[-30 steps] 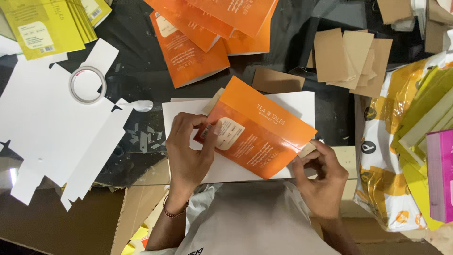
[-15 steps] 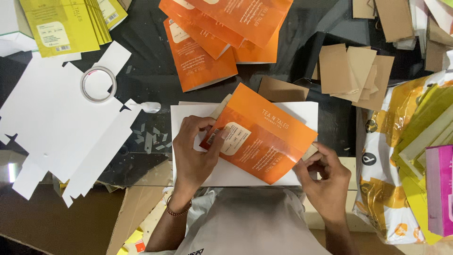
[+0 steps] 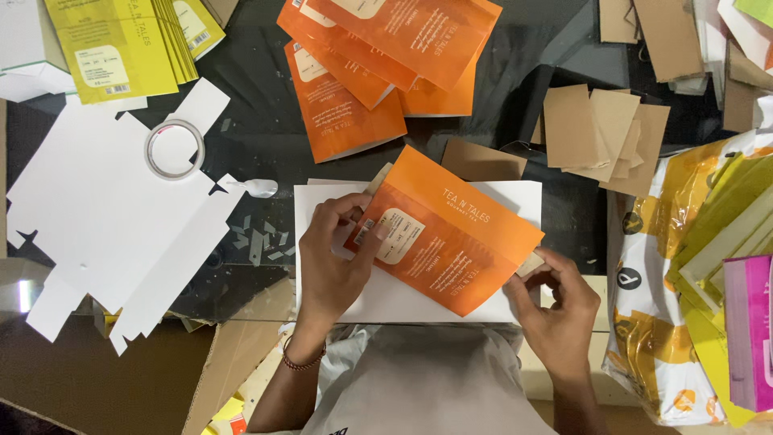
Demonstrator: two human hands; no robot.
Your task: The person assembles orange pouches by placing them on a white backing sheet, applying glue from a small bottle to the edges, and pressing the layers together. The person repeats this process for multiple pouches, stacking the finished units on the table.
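Observation:
An orange paper sleeve (image 3: 455, 229) with a pale label lies tilted on a white sheet (image 3: 403, 298) in front of me. A brown card strip (image 3: 377, 179) pokes out at its upper left and another brown end (image 3: 531, 263) at its lower right. My left hand (image 3: 338, 254) presses on the sleeve's left edge, thumb and fingers over the label. My right hand (image 3: 551, 302) pinches the brown card end at the sleeve's right corner.
More orange sleeves (image 3: 378, 56) are piled at the back, yellow ones (image 3: 121, 44) at back left. A tape roll (image 3: 174, 149) rests on flat white box blanks (image 3: 105, 225). Brown card pieces (image 3: 604, 133) lie at the right, beside a bag of yellow and pink packs (image 3: 708, 274).
The view has drifted slightly. My right hand has shifted a little on the sleeve's lower right corner; my left hand stays pressed on its left edge.

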